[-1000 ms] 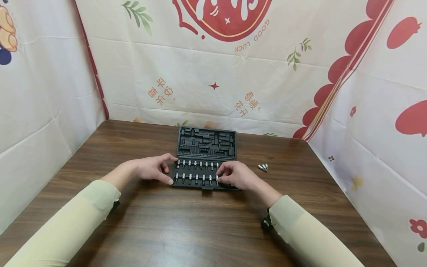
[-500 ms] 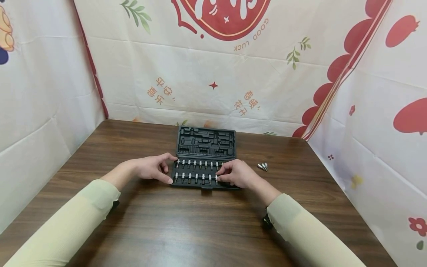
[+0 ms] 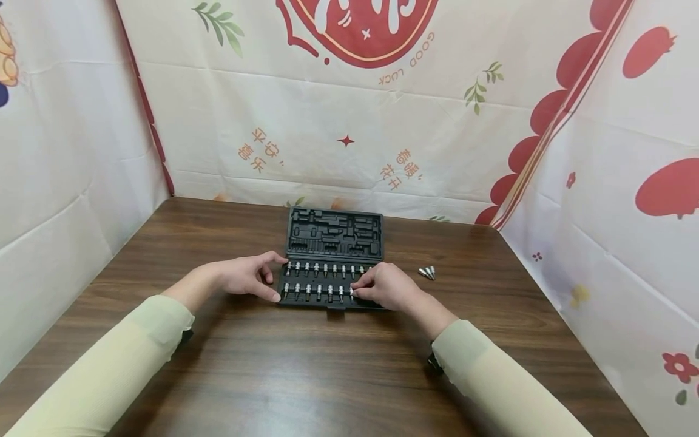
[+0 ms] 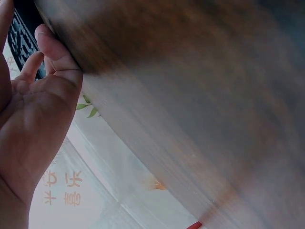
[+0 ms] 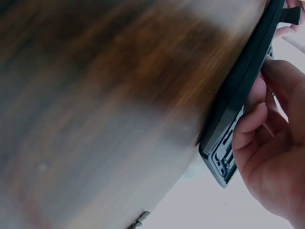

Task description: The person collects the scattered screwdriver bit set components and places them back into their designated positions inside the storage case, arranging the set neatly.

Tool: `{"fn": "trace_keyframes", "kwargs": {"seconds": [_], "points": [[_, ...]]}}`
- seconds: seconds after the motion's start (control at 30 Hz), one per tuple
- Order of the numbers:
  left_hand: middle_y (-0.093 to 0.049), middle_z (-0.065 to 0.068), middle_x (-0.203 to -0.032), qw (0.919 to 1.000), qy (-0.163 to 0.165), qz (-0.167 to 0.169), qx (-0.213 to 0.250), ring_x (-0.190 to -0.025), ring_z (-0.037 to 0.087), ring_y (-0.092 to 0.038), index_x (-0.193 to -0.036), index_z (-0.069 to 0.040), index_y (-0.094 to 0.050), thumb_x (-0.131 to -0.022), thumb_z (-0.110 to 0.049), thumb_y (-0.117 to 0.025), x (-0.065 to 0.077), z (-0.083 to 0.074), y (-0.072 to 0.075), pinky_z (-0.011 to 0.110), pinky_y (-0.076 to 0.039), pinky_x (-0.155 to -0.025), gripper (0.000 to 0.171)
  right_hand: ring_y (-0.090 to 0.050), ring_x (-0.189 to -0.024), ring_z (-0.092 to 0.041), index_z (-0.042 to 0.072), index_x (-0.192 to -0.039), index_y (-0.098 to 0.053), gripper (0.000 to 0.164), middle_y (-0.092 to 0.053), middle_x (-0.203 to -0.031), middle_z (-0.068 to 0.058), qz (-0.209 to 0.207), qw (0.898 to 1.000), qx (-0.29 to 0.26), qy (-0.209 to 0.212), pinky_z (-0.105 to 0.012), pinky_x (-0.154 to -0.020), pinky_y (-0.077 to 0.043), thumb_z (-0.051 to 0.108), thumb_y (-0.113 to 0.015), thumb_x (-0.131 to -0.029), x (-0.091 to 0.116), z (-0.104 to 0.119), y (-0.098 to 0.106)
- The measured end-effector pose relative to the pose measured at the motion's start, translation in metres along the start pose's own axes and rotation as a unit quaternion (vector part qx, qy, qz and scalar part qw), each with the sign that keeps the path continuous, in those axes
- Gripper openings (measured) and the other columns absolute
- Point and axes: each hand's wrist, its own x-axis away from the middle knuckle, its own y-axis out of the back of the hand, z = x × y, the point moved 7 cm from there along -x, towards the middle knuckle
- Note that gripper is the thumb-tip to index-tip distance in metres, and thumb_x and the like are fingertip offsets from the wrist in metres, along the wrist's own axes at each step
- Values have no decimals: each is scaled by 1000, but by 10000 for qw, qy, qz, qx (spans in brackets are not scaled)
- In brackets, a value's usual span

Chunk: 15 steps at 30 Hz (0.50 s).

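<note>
A black plastic case (image 3: 335, 233) lies unfolded on the table, its lid at the back. Two rows of silver bit sockets (image 3: 330, 293) fill its front half. My left hand (image 3: 244, 275) is at the case's left side, thumb and index finger spread apart and touching its edge. In the left wrist view, the other fingers (image 4: 50, 47) bend loosely. My right hand (image 3: 390, 287) pinches a bit socket (image 3: 352, 292) at the right of the front row with thumb and index finger. The right wrist view shows the hand over the case's edge; the socket is hidden there.
Several loose bit sockets (image 3: 428, 272) lie on the wooden table (image 3: 306, 364) right of the case. A latch tab (image 3: 335, 309) sticks out from the case's front edge. Printed cloth (image 3: 306, 121) hangs behind and at both sides of the table.
The head view shifts slightly. Both hands keep nearly the same places at the case, the right still with its fingers at the front-row socket.
</note>
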Motion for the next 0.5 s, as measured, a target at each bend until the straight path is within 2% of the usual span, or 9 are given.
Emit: {"fn": "trace_keyframes", "kwargs": {"seconds": [0.07,0.17,0.23,0.3,0.4,0.5], "points": [[-58,11,-118,10000,10,-15,1,-90,19,-58,-166,-11,-37,-96,-38,-88,1,0,1,35,-48,-84,91,-73,-97,-7,25,-109,-90,12,-84,-116,5,25,9996,259,105,-32,-80,-57,24,-79,-103,-1,4,0],[-58,11,-118,10000,13,-34,-1,-91,20,-58,-166,-11,-37,-95,-38,-88,2,1,2,35,-48,-85,91,-75,-103,-9,25,-108,-90,12,-84,-116,5,82,9988,450,197,-34,-84,-59,25,-79,-103,-2,9,1],[-58,11,-118,10000,4,-48,-15,-91,20,-58,-166,-11,-37,-95,-38,-88,4,1,3,35,-48,-85,91,-74,-98,-7,25,-107,-90,11,-84,-115,5,90,9984,507,253,-34,-83,-59,26,-79,-103,-3,11,2],[-58,12,-118,10000,3,-63,-18,-91,20,-58,-166,-11,-37,-95,-37,-88,4,1,3,35,-48,-84,91,-73,-86,-7,24,-107,-90,11,-84,-112,5,107,9989,393,247,-32,-78,-59,26,-80,-103,-4,10,2],[-58,12,-118,10000,25,-58,21,-91,20,-58,-166,-12,-38,-95,-37,-88,3,1,2,35,-48,-84,91,-69,-71,-8,21,-105,-88,8,-84,-104,5,139,9999,-67,64,-30,-68,-57,24,-82,-101,-4,4,0],[-58,11,-118,9999,32,-24,111,-90,20,-58,-166,-12,-38,-95,-37,-88,0,0,1,35,-48,-84,91,-67,-63,-12,18,-108,-84,8,-80,-92,5,164,9985,-497,-190,-30,-63,-57,22,-83,-100,-4,-3,-1]]}}
